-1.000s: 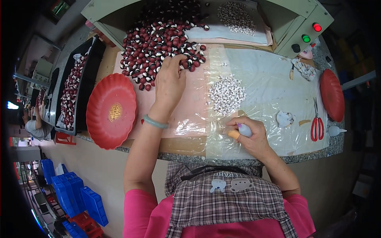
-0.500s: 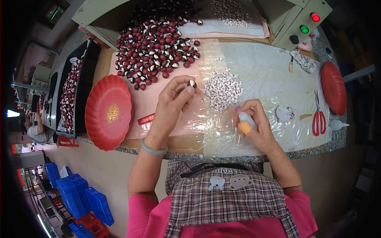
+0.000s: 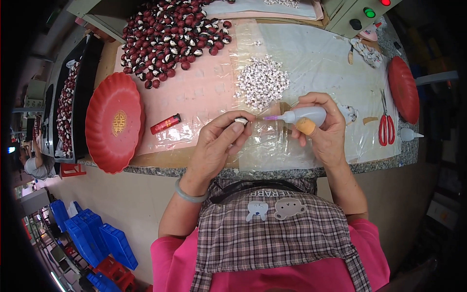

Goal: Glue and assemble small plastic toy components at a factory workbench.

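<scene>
Between thumb and fingertips my left hand [image 3: 218,141] pinches a small black-and-white round piece [image 3: 240,120]. My right hand [image 3: 325,130] is wrapped round a clear squeeze bottle [image 3: 307,116] with a purple nozzle tip [image 3: 270,118], lying sideways and pointing left at the held piece. Whether the tip touches the piece I cannot tell. An orange cover [image 3: 305,126] sits on my right thumb. Just beyond my hands lies a pile of tiny whitish beads [image 3: 261,82]. Farther off at the left spreads a heap of dark red, black and white balls [image 3: 180,36].
A red scalloped tray [image 3: 97,146] stands at the left, beside a red lighter [image 3: 166,124]. A long black bin [image 3: 87,92] holds more balls. Red-handled scissors [image 3: 386,129], another squeeze bottle [image 3: 409,135] and a red dish [image 3: 404,90] lie right. A machine housing [image 3: 343,19] stands behind.
My right hand has turned the squeeze bottle from upright to sideways and brought its nozzle near the piece. My left hand has moved lower in view; the whole view has shifted.
</scene>
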Available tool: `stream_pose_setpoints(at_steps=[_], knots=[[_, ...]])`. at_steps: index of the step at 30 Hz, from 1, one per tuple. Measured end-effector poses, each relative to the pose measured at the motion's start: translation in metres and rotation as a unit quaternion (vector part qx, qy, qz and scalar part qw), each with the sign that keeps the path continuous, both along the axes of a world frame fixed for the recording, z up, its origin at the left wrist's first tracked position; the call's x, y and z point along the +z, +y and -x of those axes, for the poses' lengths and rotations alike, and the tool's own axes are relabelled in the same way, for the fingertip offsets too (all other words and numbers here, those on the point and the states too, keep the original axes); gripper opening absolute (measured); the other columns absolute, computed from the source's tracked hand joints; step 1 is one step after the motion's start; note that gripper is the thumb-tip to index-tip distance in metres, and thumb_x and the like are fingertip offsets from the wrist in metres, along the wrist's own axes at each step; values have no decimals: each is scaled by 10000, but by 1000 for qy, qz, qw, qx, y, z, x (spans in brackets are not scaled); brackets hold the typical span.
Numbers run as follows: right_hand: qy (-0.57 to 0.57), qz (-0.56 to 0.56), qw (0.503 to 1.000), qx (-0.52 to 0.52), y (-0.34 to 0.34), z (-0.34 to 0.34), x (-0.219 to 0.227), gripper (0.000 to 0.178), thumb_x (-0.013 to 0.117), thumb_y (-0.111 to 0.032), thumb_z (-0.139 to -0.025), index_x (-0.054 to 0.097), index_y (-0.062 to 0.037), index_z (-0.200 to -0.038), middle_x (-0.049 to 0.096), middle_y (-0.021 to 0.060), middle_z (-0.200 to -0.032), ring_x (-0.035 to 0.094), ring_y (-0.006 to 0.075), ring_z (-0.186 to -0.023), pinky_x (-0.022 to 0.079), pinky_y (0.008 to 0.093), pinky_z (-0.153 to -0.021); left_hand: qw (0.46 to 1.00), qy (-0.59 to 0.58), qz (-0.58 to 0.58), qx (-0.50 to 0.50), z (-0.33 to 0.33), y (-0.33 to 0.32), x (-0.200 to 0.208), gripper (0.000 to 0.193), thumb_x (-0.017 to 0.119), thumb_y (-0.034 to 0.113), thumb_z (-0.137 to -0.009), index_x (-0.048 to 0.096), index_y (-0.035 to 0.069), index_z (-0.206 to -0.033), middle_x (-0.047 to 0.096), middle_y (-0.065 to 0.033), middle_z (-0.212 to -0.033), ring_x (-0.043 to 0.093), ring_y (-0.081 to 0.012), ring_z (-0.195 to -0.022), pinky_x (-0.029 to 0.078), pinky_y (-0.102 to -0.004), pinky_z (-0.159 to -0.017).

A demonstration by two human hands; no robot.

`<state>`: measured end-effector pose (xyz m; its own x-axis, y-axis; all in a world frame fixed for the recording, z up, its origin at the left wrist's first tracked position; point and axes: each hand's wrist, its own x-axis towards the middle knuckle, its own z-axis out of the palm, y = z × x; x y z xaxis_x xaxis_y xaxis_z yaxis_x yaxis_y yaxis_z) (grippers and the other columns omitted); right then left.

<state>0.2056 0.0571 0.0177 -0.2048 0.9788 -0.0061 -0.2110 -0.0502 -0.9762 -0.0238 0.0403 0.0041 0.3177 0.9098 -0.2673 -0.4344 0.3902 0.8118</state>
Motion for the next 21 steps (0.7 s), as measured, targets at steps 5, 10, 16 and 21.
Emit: stream_pose_setpoints(at_steps=[5, 10, 16, 21], knots=[[-24, -11, 998, -52, -3, 2, 10, 421, 694, -18, -814, 511, -7, -1192, 639, 122, -979, 616, 122, -641, 446, 175, -473, 999, 39, -21, 19, -8, -7, 3, 283, 562, 138, -938, 571, -19, -1174, 594, -70, -895, 419, -42, -629, 300, -158, -491], [-97, -85, 991, -44, -5, 2, 16, 438, 677, -95, -852, 495, 3, -1238, 641, 127, -983, 600, 106, -643, 440, 174, -501, 1000, -8, -25, 2, 0, -7, -7, 240, 562, 132, -954, 571, 42, -1176, 642, -32, -924, 519, 4, -726, 378, -97, -566], [-149, -161, 975, -40, -9, 2, 15, 471, 633, -158, -896, 463, 19, -1297, 644, 125, -973, 588, 97, -658, 439, 181, -522, 1000, 1, -7, 1, -3, -9, -4, 245, 553, 127, -958, 584, 23, -1177, 646, -31, -896, 535, 8, -756, 388, -93, -586], [-209, -205, 955, -39, -10, 0, 14, 454, 614, -146, -905, 463, 22, -1299, 647, 130, -964, 590, 98, -658, 441, 182, -523, 1000, 12, 4, 3, -4, -8, -3, 244, 543, 109, -958, 589, 18, -1179, 638, -23, -893, 552, 0, -781, 407, -95, -618]])
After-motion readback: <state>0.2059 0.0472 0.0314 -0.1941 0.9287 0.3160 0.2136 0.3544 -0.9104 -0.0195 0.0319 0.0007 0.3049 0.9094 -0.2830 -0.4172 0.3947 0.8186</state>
